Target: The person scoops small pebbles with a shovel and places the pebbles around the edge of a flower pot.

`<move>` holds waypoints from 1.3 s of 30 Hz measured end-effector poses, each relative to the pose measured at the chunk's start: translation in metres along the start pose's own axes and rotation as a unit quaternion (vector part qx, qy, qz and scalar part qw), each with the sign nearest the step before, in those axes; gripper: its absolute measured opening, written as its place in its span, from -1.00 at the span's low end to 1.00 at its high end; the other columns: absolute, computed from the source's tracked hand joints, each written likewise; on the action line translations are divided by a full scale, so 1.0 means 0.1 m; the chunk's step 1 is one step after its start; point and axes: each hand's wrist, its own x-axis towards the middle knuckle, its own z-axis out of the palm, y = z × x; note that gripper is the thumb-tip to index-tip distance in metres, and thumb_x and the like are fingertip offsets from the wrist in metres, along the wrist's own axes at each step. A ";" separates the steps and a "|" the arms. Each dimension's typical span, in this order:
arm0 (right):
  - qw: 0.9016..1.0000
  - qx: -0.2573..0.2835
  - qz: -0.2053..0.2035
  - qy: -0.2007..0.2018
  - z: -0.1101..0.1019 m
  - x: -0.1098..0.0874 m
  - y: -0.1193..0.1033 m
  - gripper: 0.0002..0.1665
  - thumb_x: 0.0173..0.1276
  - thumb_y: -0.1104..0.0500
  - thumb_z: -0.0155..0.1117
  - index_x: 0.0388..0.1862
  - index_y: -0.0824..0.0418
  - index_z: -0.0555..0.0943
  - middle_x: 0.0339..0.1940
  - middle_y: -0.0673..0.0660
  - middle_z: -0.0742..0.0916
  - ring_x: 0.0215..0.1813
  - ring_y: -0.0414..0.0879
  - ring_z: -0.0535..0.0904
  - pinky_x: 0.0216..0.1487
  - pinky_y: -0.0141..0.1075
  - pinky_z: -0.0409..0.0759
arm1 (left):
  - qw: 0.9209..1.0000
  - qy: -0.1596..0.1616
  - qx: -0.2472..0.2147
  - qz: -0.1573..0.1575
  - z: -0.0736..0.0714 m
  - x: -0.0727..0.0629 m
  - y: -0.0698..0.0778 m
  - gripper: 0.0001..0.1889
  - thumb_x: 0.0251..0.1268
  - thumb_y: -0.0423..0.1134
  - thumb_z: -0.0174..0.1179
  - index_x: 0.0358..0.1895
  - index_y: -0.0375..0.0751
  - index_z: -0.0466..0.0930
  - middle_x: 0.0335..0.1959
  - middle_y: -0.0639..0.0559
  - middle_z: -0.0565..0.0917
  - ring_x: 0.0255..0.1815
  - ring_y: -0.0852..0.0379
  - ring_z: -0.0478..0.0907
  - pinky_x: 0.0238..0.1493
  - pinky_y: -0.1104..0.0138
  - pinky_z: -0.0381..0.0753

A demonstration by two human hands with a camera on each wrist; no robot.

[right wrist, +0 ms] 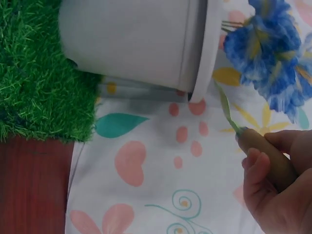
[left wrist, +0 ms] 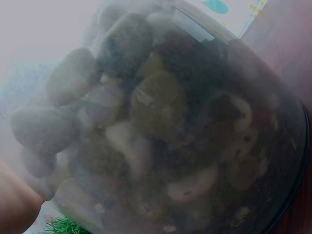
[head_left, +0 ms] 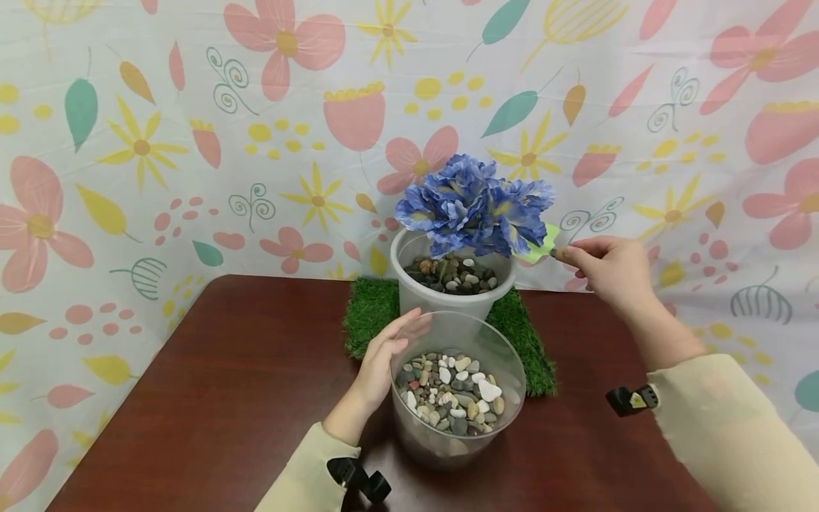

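Observation:
My right hand (head_left: pixel 611 274) grips the wooden handle (right wrist: pixel 268 158) of a small trowel with a light green blade (head_left: pixel 539 245). The blade is beside the right rim of a white flowerpot (head_left: pixel 448 302), partly behind blue artificial flowers (head_left: pixel 476 206). Stones lie inside the pot around the stems. In front of it stands a clear plastic tub (head_left: pixel 512 355) with pebbles (head_left: pixel 457 391) in the bottom. My left hand (head_left: pixel 377 363) rests along the tub's left side, fingers extended near the rim. The left wrist view looks through the hazy tub wall at stones (left wrist: pixel 158 105).
The white pot stands on a square of artificial grass (head_left: pixel 371 320) on a dark red-brown table (head_left: pixel 256 384). Right behind the table hangs a floral-patterned cloth (head_left: pixel 192 185). A black strap device (head_left: pixel 358 480) sits on each sleeve.

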 end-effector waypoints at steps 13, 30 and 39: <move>0.991 -0.037 -0.093 0.091 0.16 -0.10 -0.06 -0.53 0.28 -0.18 0.18 -0.14 0.14 0.74 -0.25 0.21 0.78 -0.47 -0.72 0.35 -0.37 -0.56 0.39 | 1.000 0.003 0.004 -0.007 0.00 -0.01 0.02 -0.40 0.30 -0.30 -0.34 0.42 -0.48 0.04 0.36 -0.44 0.27 0.38 -0.34 0.21 0.41 -0.15 0.08; 0.995 0.039 -0.038 0.080 0.31 -0.22 0.19 -0.54 0.21 -0.19 0.27 -0.16 0.14 0.75 -0.61 -0.45 0.62 -0.57 -0.40 0.53 -0.55 -0.51 0.47 | 1.000 0.002 0.007 0.004 0.01 0.00 0.01 -0.40 0.30 -0.31 -0.35 0.41 -0.51 0.05 0.34 -0.46 0.28 0.36 -0.36 0.24 0.39 -0.17 0.10; 1.000 0.003 -0.016 0.027 0.29 -0.32 0.28 -0.45 0.25 -0.26 0.16 -0.09 0.12 0.72 -0.18 0.15 0.75 -0.36 -0.53 0.47 -0.37 -0.50 0.48 | 1.000 0.007 0.014 0.003 0.03 -0.02 0.03 -0.41 0.31 -0.31 -0.36 0.41 -0.50 0.05 0.34 -0.45 0.28 0.36 -0.36 0.24 0.40 -0.15 0.10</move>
